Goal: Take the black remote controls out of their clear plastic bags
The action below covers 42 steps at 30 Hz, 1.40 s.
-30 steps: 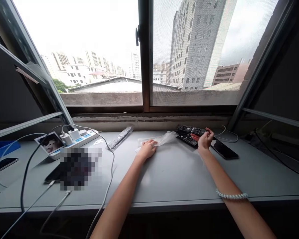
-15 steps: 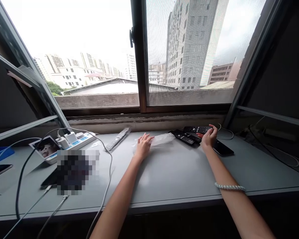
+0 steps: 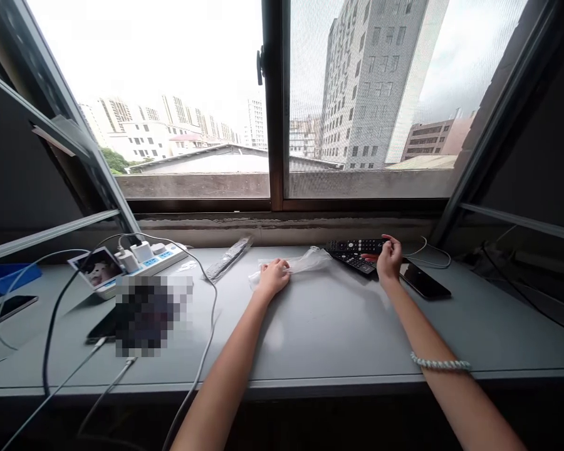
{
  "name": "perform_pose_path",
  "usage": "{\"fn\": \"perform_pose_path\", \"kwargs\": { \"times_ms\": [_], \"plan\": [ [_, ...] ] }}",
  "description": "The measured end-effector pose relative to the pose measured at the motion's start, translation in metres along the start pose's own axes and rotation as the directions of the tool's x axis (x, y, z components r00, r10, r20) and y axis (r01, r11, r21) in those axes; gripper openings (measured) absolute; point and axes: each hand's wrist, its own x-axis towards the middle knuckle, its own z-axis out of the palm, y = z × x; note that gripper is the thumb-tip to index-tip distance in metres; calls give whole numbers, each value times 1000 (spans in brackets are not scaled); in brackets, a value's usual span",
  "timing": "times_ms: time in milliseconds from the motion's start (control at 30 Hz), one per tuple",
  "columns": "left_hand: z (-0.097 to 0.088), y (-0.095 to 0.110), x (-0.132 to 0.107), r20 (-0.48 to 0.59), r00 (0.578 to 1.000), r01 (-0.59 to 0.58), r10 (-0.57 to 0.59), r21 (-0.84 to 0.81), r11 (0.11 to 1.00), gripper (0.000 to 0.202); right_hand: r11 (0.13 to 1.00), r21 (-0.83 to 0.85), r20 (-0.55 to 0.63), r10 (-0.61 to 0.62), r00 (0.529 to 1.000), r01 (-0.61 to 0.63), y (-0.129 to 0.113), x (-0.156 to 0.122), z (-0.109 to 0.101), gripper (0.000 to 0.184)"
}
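My left hand [image 3: 274,276] rests on the grey table [image 3: 319,332], fingers curled onto the near end of a clear plastic bag [image 3: 305,261] that lies flat toward the window. My right hand [image 3: 389,258] is closed around the right end of a black remote control [image 3: 355,245], which sits across a second black remote [image 3: 355,262]. A beaded bracelet [image 3: 439,363] circles my right wrist. A dark phone [image 3: 424,281] lies just right of that hand.
A remote wrapped in plastic [image 3: 228,259] lies near the sill. At the left stand a white power strip [image 3: 145,259] with chargers, trailing cables [image 3: 207,326], a small photo card [image 3: 96,268], a blue tray [image 3: 4,277] and another phone [image 3: 4,310]. A window frame [image 3: 275,106] rises behind.
My left hand went from lying flat on the bag to curling its fingers on the bag's end. My right hand took hold of the upper remote and turned it more level.
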Motion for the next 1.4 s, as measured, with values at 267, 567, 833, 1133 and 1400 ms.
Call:
{"fn": "perform_pose_path", "kwargs": {
  "times_ms": [267, 567, 833, 1133, 1400],
  "plan": [
    [-2, -5, -3, -97, 989, 115, -115, -7, 993, 24, 999, 38, 207, 31, 978, -40, 0, -15, 10, 48],
    [7, 7, -3, -154, 986, -70, 65, -27, 997, 32, 996, 69, 312, -72, 947, 53, 0, -28, 13, 71],
    [19, -5, -1, 19, 998, -55, 56, -62, 997, 36, 747, -467, 325, -353, 877, 473, -4, -25, -1, 43],
    [9, -7, 7, -19, 998, 60, -60, 15, 998, 26, 478, -704, 541, -119, 832, 526, 0, -32, 2, 27],
    [5, -13, 9, -91, 992, 96, -91, 56, 994, 27, 403, -758, 577, 45, 816, 514, -21, -41, 3, 21]
  ]
}}
